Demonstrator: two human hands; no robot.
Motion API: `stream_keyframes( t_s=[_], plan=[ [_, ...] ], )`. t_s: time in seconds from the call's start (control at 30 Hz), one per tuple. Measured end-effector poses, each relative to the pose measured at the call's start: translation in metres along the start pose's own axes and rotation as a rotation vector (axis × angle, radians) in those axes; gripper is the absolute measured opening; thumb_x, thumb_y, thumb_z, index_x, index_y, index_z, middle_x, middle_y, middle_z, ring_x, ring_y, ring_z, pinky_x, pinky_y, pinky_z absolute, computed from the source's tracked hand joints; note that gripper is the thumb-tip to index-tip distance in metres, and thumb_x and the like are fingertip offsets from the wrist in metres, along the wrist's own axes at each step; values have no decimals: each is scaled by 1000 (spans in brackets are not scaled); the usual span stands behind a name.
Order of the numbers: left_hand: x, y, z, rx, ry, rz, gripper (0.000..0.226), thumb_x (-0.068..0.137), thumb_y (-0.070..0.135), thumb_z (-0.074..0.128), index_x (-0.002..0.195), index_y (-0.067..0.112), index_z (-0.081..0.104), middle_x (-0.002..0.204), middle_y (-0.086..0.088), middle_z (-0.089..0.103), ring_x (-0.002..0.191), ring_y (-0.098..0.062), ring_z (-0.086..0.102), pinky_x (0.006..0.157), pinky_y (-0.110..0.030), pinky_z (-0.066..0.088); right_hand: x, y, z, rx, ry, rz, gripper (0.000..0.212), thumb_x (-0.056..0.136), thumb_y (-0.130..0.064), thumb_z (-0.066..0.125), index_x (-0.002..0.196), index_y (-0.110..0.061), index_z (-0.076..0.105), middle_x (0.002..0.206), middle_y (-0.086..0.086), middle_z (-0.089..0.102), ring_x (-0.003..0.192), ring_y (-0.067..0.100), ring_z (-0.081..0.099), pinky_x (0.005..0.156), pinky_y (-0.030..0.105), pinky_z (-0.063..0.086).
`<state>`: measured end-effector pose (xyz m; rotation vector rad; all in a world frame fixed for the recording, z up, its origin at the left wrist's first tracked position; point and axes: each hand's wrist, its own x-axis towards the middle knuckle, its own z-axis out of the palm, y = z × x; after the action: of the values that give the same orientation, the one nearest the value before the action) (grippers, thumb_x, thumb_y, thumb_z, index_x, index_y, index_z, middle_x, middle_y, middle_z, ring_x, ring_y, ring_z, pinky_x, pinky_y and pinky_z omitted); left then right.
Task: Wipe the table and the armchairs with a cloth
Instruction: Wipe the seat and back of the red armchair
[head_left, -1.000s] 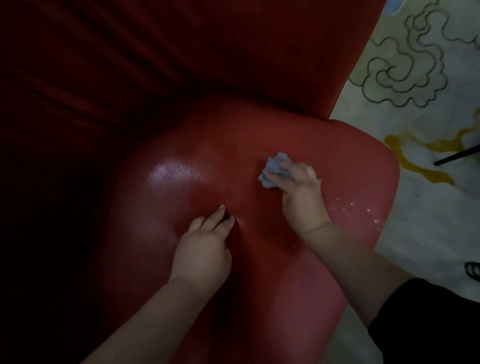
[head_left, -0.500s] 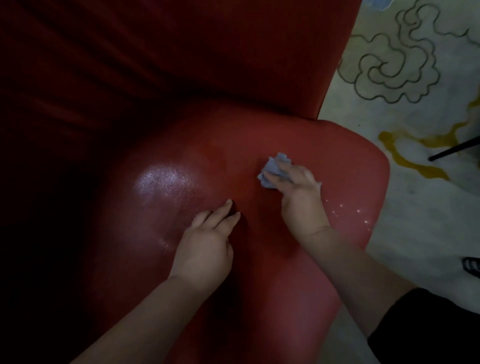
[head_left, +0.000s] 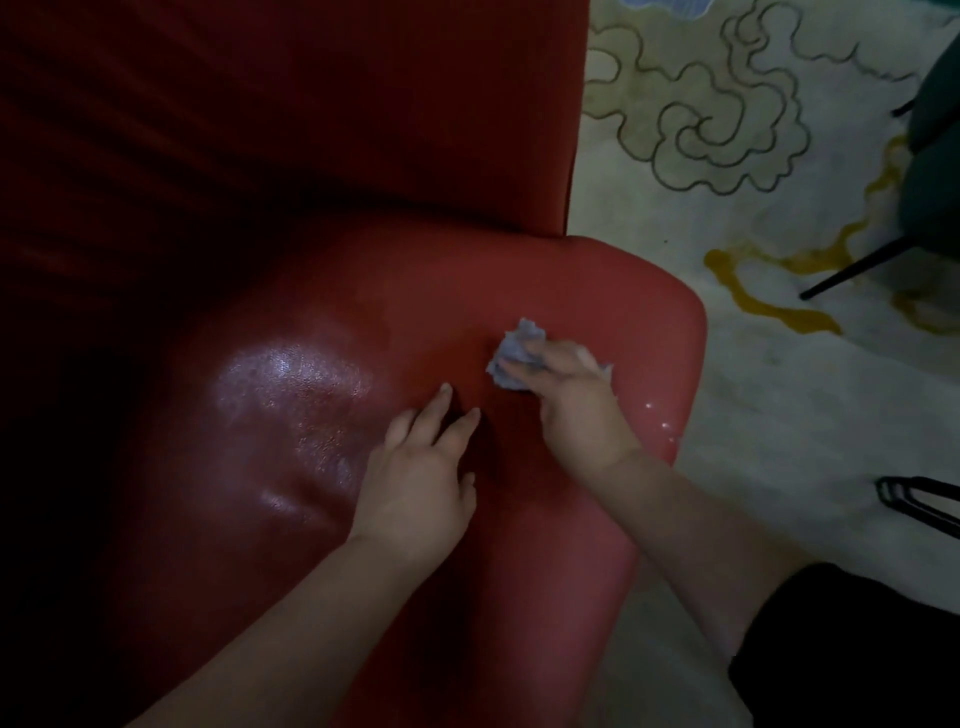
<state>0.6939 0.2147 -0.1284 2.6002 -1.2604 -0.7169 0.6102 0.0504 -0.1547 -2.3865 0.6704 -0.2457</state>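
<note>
Your right hand (head_left: 574, 402) holds the crumpled bluish cloth (head_left: 511, 356), fingers curled over it and pressing it onto the red armchair seat (head_left: 322, 519) near the seat's right edge. Bunching it that way probably puts your pressure behind a small pad, which suits rubbing one patch at a time. Your left hand (head_left: 421, 486) holds nothing: it rests on the seat just left of the cloth, fingers extended and loosely spread, likely bracing you as you lean in. A glossy patch (head_left: 291, 384) shines further left, and small pale specks (head_left: 657, 415) sit right of your wiping hand by the edge, seemingly not yet wiped. To the right lies a patterned rug (head_left: 727, 156). No table is in view.
</note>
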Motion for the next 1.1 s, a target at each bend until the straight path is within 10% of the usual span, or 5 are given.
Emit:
stream_keyframes(
  t_s=[0.2,0.4,0.57,0.83,1.1],
  plan=[
    [4,10,0,-32,53,4,59,81,17,57,138,28,45,152,6,31,127,-19,33,102,-37,40,-38,-10,-2,83,11,-112,30,83,1,49,98,-7,75,107,13,68,98,27,58,93,27,42],
    [10,10,6,37,14,64,65,82,33,59,143,34,36,156,7,18,133,-18,23,104,-38,36,15,20,-22,-10,3,31,40,83,12,52,118,-3,64,127,19,55,117,36,48,106,19,19],
    [9,7,12,125,-45,74,85,77,49,65,147,40,18,158,11,-2,135,-16,9,107,-38,29,-53,6,-3,-1,41,65,41,78,7,50,110,-9,70,119,12,63,106,30,54,100,38,39],
    [9,14,17,168,2,54,99,68,61,68,147,42,12,158,8,-2,134,-18,9,105,-40,30,-19,28,-25,-90,142,194,49,75,18,51,113,-9,69,122,15,61,110,38,51,101,24,26],
    [10,22,23,193,14,13,105,62,63,71,147,41,13,159,5,0,134,-21,10,105,-43,29,-77,8,-6,1,159,156,43,73,8,51,105,-12,72,114,8,65,99,34,55,94,35,44]
  ],
)
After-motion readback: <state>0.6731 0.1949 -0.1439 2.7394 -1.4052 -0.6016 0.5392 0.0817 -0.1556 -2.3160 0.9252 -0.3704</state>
